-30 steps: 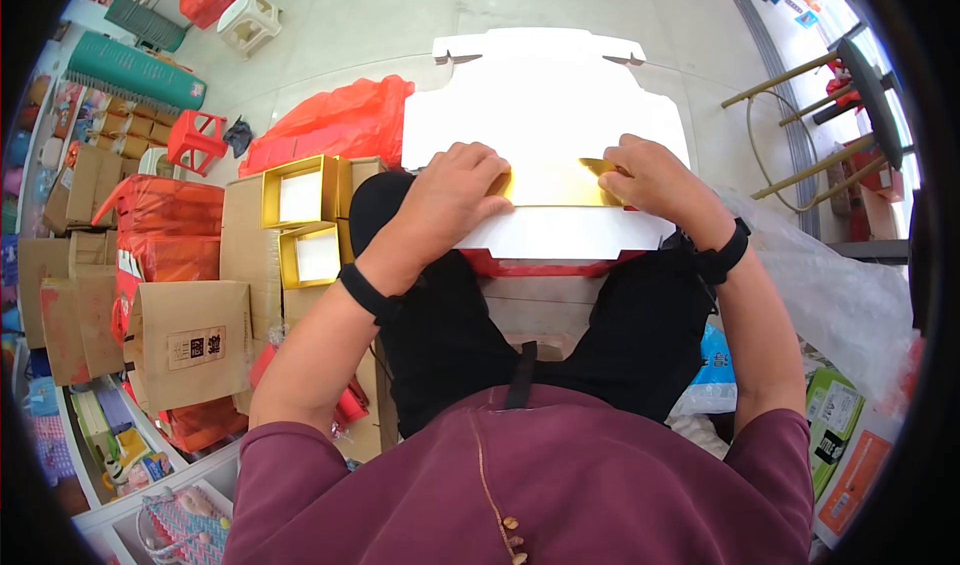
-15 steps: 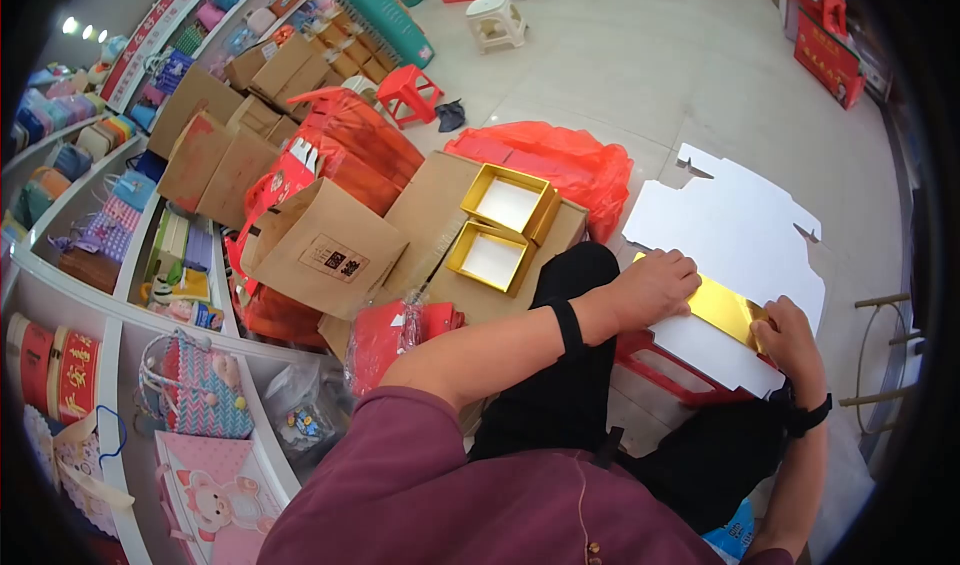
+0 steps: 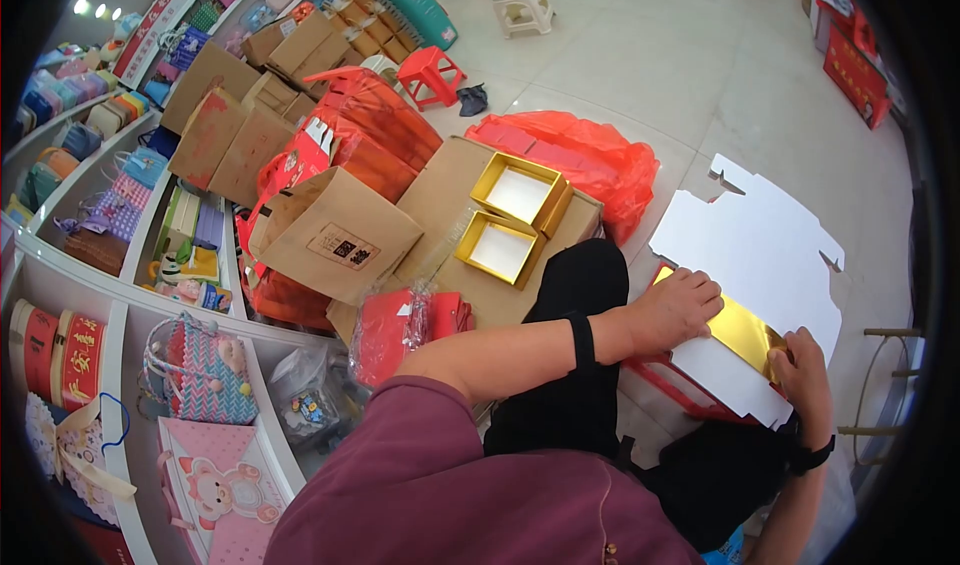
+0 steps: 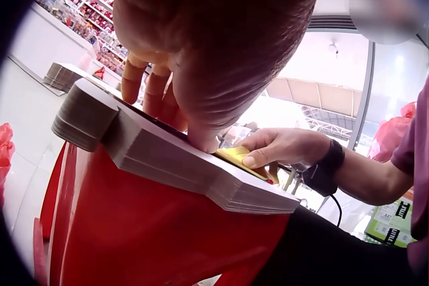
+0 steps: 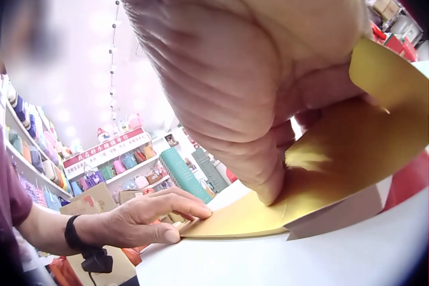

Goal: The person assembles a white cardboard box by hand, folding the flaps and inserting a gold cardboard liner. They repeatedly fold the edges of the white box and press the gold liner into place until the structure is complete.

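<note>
A shiny gold card strip (image 3: 742, 327) lies across a stack of white die-cut cardboard sheets (image 3: 770, 230). My left hand (image 3: 675, 313) rests on the strip's left end, its fingers fairly straight and pressing down. At the other end, my right hand (image 3: 803, 370) pinches the strip between thumb and fingers. The right wrist view shows that end of the gold card (image 5: 375, 138) bent upward around the fingers, with a grey underside at the crease. Beneath the layered white sheets (image 4: 174, 158) is a red support (image 4: 167, 225).
Two gold open boxes (image 3: 555, 210) with white insides stand on a brown carton to the left. Beside them are a brown paper bag (image 3: 345, 240), a red plastic-wrapped packet (image 3: 390, 335) and a red plastic bag (image 3: 610, 160). Filled shelves (image 3: 130, 295) line the left.
The head view has swung left, bringing the shelves into sight and shifting the work to the right. Both hands stay at the strip's two ends.
</note>
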